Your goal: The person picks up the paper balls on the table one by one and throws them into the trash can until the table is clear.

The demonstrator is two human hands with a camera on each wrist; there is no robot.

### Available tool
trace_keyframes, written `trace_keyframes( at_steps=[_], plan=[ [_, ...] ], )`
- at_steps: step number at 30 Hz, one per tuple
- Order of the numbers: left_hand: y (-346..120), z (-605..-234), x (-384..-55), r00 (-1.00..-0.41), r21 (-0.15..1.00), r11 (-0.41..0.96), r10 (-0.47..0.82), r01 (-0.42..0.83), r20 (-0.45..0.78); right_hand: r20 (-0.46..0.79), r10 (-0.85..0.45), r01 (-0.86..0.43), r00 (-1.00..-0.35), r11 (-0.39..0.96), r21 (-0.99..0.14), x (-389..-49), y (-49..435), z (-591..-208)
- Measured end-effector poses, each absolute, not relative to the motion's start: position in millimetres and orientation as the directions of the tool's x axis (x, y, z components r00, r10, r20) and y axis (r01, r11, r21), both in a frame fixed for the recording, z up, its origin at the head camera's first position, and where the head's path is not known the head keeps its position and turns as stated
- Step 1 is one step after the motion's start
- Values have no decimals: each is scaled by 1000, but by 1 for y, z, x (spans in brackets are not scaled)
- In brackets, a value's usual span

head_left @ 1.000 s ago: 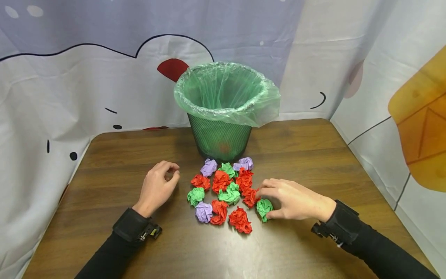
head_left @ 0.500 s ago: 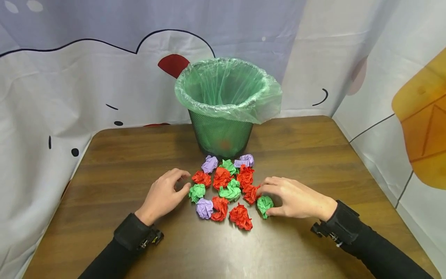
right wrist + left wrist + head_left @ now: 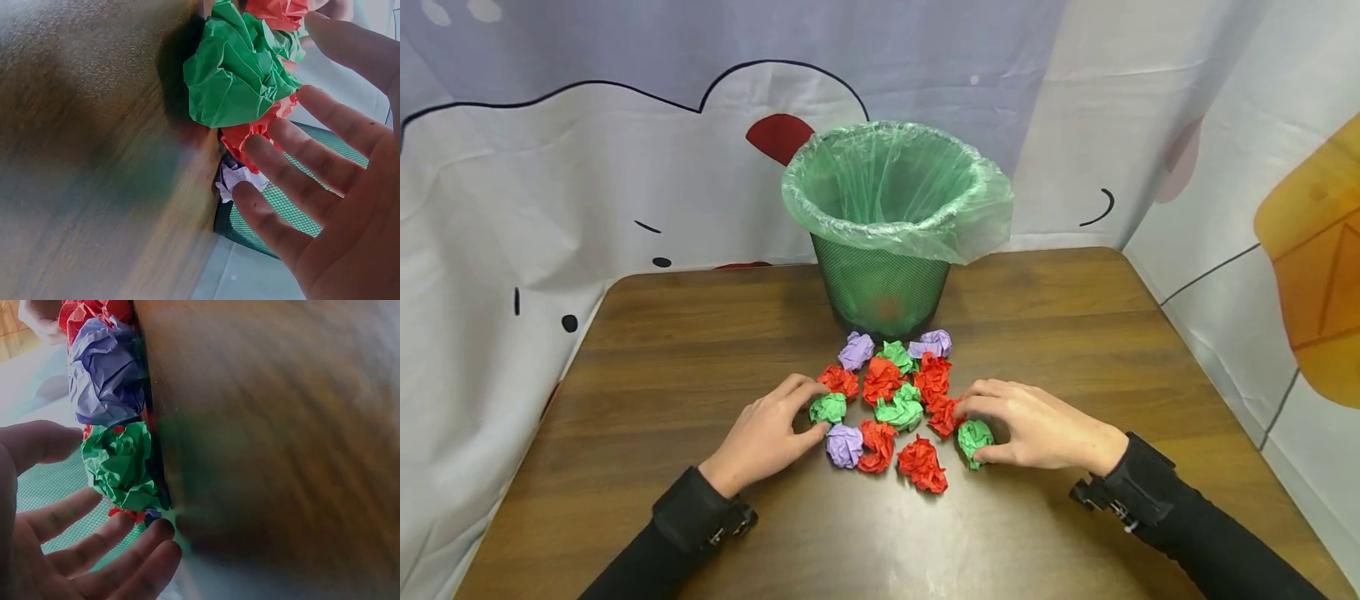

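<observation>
In the head view my left hand (image 3: 763, 437) is at a crumpled green paper ball (image 3: 828, 408) on the left of a cluster of paper balls. Its thumb and fingers stand on either side of that ball, fingers spread and fairly straight in the left wrist view. A purple paper ball (image 3: 846, 446) lies just by the thumb. On the right, my right hand (image 3: 1037, 429) is around another green paper ball (image 3: 975, 440), its fingers (image 3: 337, 125) loosely extended in the right wrist view, tips close to the paper. A red paper ball (image 3: 945, 414) lies at its fingertips.
Behind the cluster stands a mesh wastebasket (image 3: 883, 283) lined with a green plastic bag (image 3: 981, 217). Several more red, green and purple balls lie between the hands, including a red paper ball (image 3: 922, 465) at the front. A printed curtain (image 3: 715, 183) borders the wooden table (image 3: 700, 333).
My left hand has moved right, from beside the cluster to around the left green paper ball. The right hand stays at its green paper ball. The head view has shifted slightly.
</observation>
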State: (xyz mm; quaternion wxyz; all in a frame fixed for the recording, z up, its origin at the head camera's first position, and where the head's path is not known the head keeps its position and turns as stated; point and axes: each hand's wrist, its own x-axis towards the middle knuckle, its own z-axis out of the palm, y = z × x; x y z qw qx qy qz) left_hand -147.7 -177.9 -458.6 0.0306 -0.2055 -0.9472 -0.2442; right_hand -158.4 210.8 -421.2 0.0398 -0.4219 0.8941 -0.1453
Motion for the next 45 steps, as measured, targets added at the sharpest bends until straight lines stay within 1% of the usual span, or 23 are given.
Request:
trace_keyframes(
  at_steps=[8, 16, 23, 28, 37, 45],
  plan=[
    [-174, -460, -153, -907, 425, 803, 397, 417, 140, 75, -760, -741, -646, 600, -301, -157, 213, -423],
    [-173, -456, -154, -904, 460, 782, 407, 420, 134, 86, -764, -747, -640, 592, -301, -158, 213, -423],
    [-174, -444, -156, -912, 492, 771, 380, 403, 152, 93, -760, -745, -643, 594, -304, -157, 213, -423],
    [-176, -432, -159, -902, 504, 748, 365, 432, 232, 87, -756, -740, -648, 599, -305, -157, 215, -423],
    [-175, -404, -162, -850, 473, 722, 320, 505, 419, 92, -749, -732, -656, 603, -317, -155, 217, -422],
    [-175, -377, -171, -759, 404, 709, 285, 578, 585, 89, -742, -725, -665, 612, -316, -154, 218, -422]
  ],
)
